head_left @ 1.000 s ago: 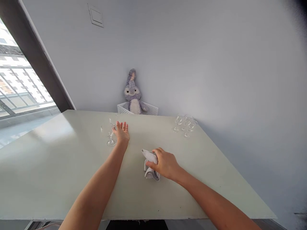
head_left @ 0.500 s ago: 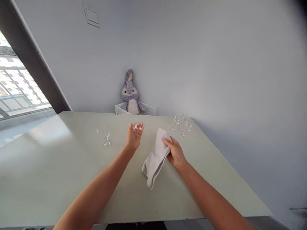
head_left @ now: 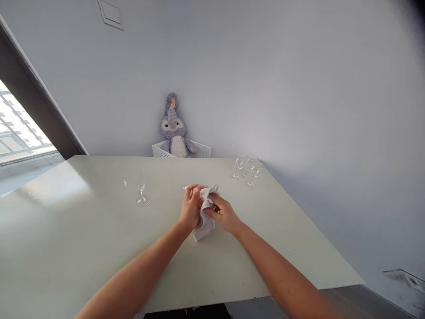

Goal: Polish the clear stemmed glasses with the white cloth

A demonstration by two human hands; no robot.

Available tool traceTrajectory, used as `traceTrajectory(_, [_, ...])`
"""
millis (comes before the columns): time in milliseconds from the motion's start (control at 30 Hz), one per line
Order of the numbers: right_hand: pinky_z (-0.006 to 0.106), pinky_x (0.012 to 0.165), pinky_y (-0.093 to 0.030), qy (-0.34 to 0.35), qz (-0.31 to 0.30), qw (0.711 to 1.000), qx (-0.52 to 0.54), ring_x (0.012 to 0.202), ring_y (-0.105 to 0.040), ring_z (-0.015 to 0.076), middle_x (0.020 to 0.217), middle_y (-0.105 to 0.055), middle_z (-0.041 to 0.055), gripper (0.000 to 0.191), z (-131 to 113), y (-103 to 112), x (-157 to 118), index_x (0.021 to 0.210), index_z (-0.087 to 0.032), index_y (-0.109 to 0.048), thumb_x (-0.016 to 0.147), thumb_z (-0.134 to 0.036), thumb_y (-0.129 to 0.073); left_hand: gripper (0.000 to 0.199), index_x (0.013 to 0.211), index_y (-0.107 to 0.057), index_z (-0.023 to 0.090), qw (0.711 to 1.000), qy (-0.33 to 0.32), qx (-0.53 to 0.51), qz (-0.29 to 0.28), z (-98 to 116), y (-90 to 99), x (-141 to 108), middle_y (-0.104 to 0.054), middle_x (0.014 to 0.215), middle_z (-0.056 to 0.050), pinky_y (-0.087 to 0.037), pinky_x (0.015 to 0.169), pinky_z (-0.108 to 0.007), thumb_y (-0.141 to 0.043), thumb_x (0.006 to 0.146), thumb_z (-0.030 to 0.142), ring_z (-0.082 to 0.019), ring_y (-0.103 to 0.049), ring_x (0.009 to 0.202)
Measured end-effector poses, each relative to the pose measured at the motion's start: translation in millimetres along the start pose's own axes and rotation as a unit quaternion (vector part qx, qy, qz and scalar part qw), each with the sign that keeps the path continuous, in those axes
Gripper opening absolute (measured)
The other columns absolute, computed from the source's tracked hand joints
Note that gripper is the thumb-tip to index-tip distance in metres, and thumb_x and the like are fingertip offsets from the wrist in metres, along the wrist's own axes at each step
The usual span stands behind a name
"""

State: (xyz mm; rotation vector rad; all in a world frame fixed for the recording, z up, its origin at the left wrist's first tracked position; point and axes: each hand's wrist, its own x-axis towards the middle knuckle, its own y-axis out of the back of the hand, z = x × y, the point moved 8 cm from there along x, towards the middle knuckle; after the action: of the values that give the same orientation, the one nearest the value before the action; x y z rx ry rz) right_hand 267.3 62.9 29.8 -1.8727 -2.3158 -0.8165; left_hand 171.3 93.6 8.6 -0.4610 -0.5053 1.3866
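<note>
Over the middle of the table, my left hand (head_left: 191, 208) is closed on a clear glass (head_left: 183, 188), whose round foot shows to the left of the fingers. My right hand (head_left: 224, 213) grips a pale grey cloth (head_left: 205, 226) and presses it against the glass beside my left hand. The cloth is bunched at the top and hangs down between both hands. Most of the held glass is hidden by fingers and cloth. A stemmed glass (head_left: 141, 192) stands upright on the left of the table.
Three stemmed glasses (head_left: 251, 170) stand together near the back right corner of the pale table (head_left: 99, 248). Behind the far edge, a grey plush toy (head_left: 173, 127) sits in a white perforated basket (head_left: 203, 150) against the wall. A window is at the left.
My right hand has brought the cloth left and up against the glass in my left hand. The cloth has bunched up. The view has shifted slightly.
</note>
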Motion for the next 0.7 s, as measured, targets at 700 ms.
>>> traceTrajectory(700, [0.031, 0.062, -0.047, -0.125, 0.038, 0.974, 0.185, 0.067, -0.058, 0.0183, 0.069, -0.062, 0.0012, 0.028, 24, 5, -6, 0.085, -0.022, -0.065, 0.065, -0.042, -0.066, 0.034, 0.101, -0.064, 0.019, 0.937, -0.08, 0.303, -0.155, 24, -8.3, 9, -0.066, 0.081, -0.007, -0.052, 0.071, -0.034, -0.05, 0.079, 0.04, -0.019, -0.061, 0.077])
